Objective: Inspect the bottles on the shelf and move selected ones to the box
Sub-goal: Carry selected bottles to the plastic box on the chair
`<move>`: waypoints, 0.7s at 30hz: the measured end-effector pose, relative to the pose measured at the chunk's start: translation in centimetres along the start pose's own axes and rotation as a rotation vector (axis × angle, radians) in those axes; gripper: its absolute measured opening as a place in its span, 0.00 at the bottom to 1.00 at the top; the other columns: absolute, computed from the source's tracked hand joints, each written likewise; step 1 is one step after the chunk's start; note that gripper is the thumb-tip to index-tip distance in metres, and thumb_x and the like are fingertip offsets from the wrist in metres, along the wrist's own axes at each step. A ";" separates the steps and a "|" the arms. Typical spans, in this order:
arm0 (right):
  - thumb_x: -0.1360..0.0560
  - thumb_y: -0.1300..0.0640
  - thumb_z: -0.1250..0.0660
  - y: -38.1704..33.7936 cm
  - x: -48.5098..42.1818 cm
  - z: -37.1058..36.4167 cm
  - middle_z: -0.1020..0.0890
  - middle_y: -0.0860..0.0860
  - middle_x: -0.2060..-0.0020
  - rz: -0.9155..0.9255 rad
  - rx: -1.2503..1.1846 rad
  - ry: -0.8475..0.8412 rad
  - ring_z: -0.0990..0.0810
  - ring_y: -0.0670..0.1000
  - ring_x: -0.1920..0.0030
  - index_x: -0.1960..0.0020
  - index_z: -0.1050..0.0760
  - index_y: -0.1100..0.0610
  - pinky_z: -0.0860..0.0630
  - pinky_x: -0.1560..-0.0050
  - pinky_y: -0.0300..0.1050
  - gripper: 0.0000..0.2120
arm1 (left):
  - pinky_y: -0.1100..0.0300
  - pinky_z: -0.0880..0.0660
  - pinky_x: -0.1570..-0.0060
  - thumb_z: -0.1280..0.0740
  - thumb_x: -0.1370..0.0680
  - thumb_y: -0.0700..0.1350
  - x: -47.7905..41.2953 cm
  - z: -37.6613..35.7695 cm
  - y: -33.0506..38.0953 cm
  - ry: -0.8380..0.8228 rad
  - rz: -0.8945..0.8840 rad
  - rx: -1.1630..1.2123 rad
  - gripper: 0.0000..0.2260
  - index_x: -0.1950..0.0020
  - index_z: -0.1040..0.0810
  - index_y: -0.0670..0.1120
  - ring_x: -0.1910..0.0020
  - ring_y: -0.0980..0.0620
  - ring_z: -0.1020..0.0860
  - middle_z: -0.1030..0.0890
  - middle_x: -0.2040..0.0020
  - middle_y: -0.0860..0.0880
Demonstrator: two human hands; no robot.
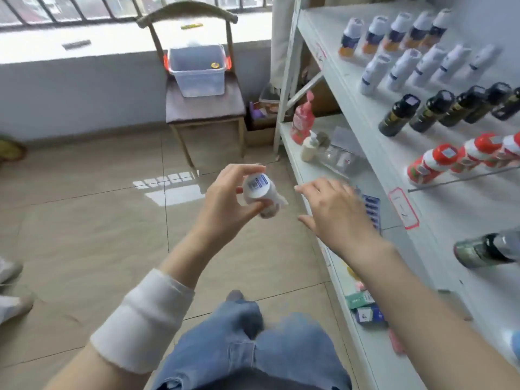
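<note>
Left hand [222, 201]: fingers and thumb clamped on white bottle [254, 187], labelled end toward camera.
Right hand [337, 212]: fingers apart, gripped nothing; sat at bottle's 3 o'clock, near it.
White bottle: off shelf [323, 26], mid-frame above floor tiles.
Box [199, 80]: clear plastic, on chair [183, 108] seat, bottle's 12 o'clock, well apart.
Shelf: frame's 3 o'clock; black bottles [399, 115] and red-and-white bottles [430, 164] stood in rows.

Single head-worn wide-angle view, facing forward and down, shelf [455, 215] close at 3 o'clock, box [197, 80] far at 12 o'clock
</note>
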State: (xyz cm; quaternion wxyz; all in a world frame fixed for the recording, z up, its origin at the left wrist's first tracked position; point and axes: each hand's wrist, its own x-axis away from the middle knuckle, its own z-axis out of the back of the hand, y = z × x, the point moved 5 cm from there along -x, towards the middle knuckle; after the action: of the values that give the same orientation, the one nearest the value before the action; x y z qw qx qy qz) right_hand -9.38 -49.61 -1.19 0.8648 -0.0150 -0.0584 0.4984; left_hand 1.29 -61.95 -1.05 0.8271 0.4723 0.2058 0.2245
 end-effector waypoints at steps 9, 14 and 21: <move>0.25 0.51 0.37 -3.4 -16.4 -5.6 0.29 0.55 0.39 0.149 0.132 -0.224 0.33 0.57 0.37 0.35 0.34 0.57 0.37 0.39 0.48 0.21 | 0.73 0.29 0.49 0.26 0.32 0.35 -9.4 5.6 -11.1 0.041 0.171 -0.036 0.19 0.44 0.24 0.47 0.48 0.60 0.26 0.27 0.50 0.58; 0.24 0.50 0.38 -0.9 -27.0 -7.4 0.29 0.54 0.40 0.169 0.110 -0.279 0.33 0.57 0.37 0.35 0.34 0.57 0.37 0.39 0.47 0.21 | 0.67 0.28 0.47 0.25 0.32 0.37 -19.1 5.7 -16.4 0.025 0.213 -0.102 0.19 0.44 0.24 0.47 0.46 0.57 0.26 0.25 0.48 0.54; 0.24 0.50 0.38 1.8 -41.4 -7.1 0.29 0.56 0.39 0.212 -0.013 -0.360 0.33 0.58 0.35 0.34 0.33 0.59 0.37 0.37 0.49 0.21 | 0.60 0.27 0.47 0.25 0.31 0.42 -33.8 8.2 -20.3 0.077 0.370 -0.129 0.16 0.46 0.24 0.46 0.49 0.58 0.27 0.24 0.49 0.53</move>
State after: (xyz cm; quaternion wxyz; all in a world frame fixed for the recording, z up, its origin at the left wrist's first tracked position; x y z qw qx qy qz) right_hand -30.69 -84.25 -11.94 0.7830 0.0625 -0.2135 0.5809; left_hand -18.06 -95.92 -10.62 0.7917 0.4394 0.1322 0.4034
